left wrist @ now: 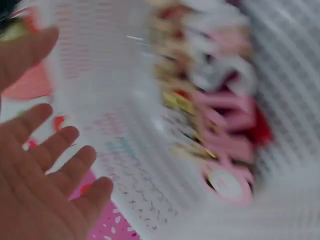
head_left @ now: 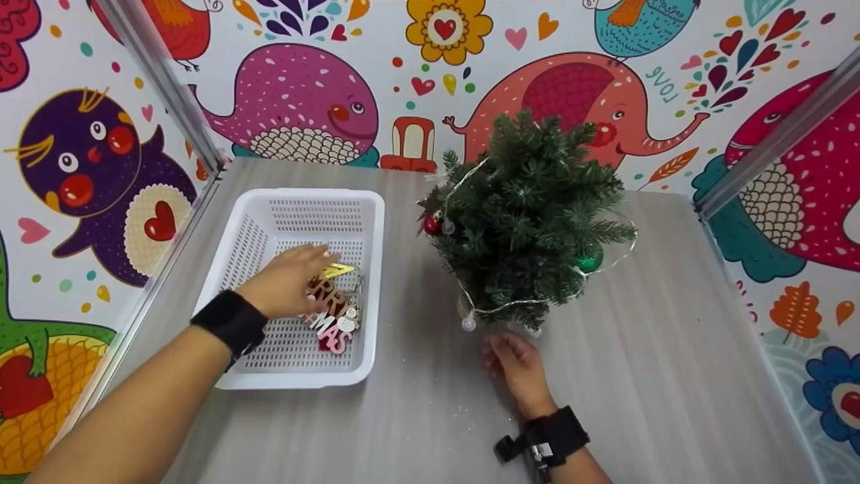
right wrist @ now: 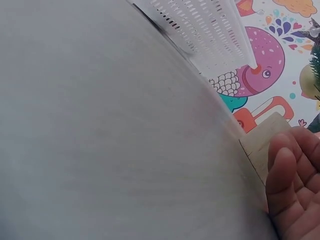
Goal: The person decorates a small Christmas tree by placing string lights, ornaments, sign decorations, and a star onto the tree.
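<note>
My left hand (head_left: 285, 279) reaches into a white plastic basket (head_left: 377, 282), fingers spread above a small pile of ornaments. Among them are gold glittery letters (head_left: 329, 294), pink letters (head_left: 334, 339) and a yellow piece (head_left: 337, 270). The left wrist view, blurred, has the fingers apart from the ornaments (left wrist: 227, 125) and nothing in the palm. By the foot of a small artificial Christmas tree (head_left: 531, 208), my right hand (head_left: 521, 373) rests with loosely curled fingers. In the right wrist view these fingers are beside the tree's wooden base (right wrist: 260, 142); whether they touch it, I cannot tell.
A string of lights (head_left: 510, 306) loops round the tree, which carries a red bauble (head_left: 432, 224) and a green bauble (head_left: 590, 258). Glitter specks lie on the grey tabletop (head_left: 430, 417). Printed cartoon walls (head_left: 430, 87) and metal posts (head_left: 161, 81) enclose the table.
</note>
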### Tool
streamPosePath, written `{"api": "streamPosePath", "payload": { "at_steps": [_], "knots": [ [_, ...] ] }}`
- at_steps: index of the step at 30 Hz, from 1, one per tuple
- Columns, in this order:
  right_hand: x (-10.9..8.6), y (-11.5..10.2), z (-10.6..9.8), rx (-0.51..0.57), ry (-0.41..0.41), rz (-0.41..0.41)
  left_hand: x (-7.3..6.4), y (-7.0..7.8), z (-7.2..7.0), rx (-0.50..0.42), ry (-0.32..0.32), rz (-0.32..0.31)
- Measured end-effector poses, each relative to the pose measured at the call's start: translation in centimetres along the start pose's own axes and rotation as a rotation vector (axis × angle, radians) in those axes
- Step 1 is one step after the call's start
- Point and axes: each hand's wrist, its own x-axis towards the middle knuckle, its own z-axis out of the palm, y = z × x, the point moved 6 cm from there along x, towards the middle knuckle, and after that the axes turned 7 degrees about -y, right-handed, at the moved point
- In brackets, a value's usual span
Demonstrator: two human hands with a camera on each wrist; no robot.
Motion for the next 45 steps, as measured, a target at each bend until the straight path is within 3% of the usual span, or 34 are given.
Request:
{"api": "streamPosePath", "payload": {
  "at_steps": [3, 6, 10, 16, 24, 29, 37, 45],
  "knots": [
    [0.1, 0.0, 0.1, -0.008, -0.008, -0.006, 0.1, -0.3, 1.7, 0.151, -0.084, 0.026],
    [0.2, -0.1, 0.2, -0.014, -0.012, -0.017, 0.1, -0.5, 2.6, 0.225, -0.141, 0.036],
    [0.2, -0.1, 0.1, -0.038, -0.007, -0.033, 0.3, -1.0, 3.0, 0.318, -0.155, 0.049],
    [0.3, -0.1, -0.1, -0.042, 0.004, -0.028, 0.9, -1.7, 3.3, 0.368, -0.164, 0.074],
    [0.2, 0.0, -0.2, -0.092, 0.005, -0.003, 1.1, -1.5, 3.0, 0.471, -0.098, 0.152],
    [0.2, 0.0, -0.2, -0.083, 0.002, -0.017, 0.7, -1.1, 2.5, 0.451, -0.069, 0.163],
    [0.2, 0.0, -0.2, -0.083, 0.006, -0.035, -0.1, -0.5, 0.5, 0.404, 0.036, 0.180],
    [0.1, 0.1, -0.2, -0.060, 0.009, -0.022, -0.9, -0.2, -1.9, 0.346, 0.103, 0.131]
  ]
}}
